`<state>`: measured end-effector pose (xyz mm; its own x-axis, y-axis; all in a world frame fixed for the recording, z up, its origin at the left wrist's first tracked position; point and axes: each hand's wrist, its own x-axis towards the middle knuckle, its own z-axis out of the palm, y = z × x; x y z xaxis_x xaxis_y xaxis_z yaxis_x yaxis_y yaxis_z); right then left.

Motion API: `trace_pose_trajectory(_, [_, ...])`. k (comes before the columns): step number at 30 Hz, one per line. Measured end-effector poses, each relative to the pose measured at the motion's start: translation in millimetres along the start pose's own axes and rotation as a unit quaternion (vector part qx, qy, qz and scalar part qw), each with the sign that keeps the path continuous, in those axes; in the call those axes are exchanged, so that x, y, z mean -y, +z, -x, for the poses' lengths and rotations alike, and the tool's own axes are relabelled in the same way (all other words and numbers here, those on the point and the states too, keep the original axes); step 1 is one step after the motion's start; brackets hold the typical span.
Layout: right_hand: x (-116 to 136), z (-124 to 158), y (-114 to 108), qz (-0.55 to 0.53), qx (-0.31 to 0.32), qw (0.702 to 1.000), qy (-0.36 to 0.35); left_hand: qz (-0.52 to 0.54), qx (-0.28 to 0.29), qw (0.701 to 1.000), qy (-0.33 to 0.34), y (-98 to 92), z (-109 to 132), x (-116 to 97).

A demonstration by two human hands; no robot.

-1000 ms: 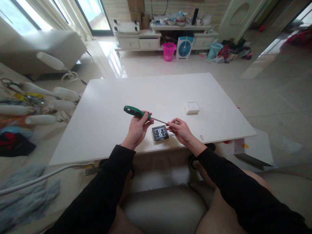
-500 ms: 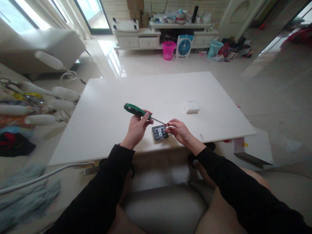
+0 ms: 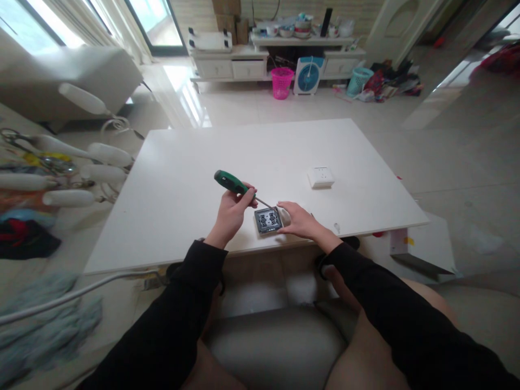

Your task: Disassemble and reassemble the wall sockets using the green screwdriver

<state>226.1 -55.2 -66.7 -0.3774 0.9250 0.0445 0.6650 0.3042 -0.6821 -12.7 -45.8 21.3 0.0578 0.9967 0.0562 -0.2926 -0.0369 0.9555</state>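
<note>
My left hand [image 3: 231, 213] is wrapped round the green handle of a screwdriver [image 3: 231, 183]. Its metal shaft slants down to the right, the tip near the upper right corner of a dark square socket frame [image 3: 268, 220]. That frame lies close to the table's near edge. With thumb and fingers spaced along its right side, my right hand [image 3: 298, 220] grips the frame. A white socket box [image 3: 320, 177] sits farther back on the right, and a small clear piece [image 3: 337, 228] lies near the edge.
The white table [image 3: 195, 179] spans the middle. A lamp with white arms [image 3: 108, 155] stands at its left. Beyond are a pink basket [image 3: 281, 83], a blue fan [image 3: 307, 77] and a white cabinet [image 3: 215, 69]. A grey cable [image 3: 81, 292] runs at lower left.
My right hand has left the screwdriver's tip and taken hold of the frame's right side. My left hand has shifted slightly right with the screwdriver.
</note>
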Motion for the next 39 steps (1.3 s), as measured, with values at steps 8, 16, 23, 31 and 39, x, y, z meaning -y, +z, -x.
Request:
trace_pose_trajectory(8, [-4.8, -0.2, 12.8, 0.022, 0.028, 0.999, 0.004, 0.015, -0.02, 1.0, -0.011, -2.1, -2.4, -2.4])
trace_pose_trajectory(16, [1.7, -3.9, 12.5, 0.021, 0.026, 0.999, 0.017, 0.022, -0.025, 0.999, -0.003, -0.9, -2.3, -5.9])
trace_pose_trajectory(23, [20.0, -0.3, 23.9, 0.095, 0.027, 0.994, 0.042, 0.024, -0.034, 0.999, -0.006, 0.3, -2.2, -5.0])
trace_pose_trajectory(31, [20.7, -1.7, 21.3, 0.093, 0.065, 0.993, 0.042, 0.015, -0.032, 0.999, -0.014, -2.0, -2.3, -2.9])
trace_pose_trajectory(39, [19.1, -1.8, 17.5, 0.061, 0.081, 0.994, 0.029, 0.003, -0.023, 1.0, -0.016, -3.6, -3.4, -0.3])
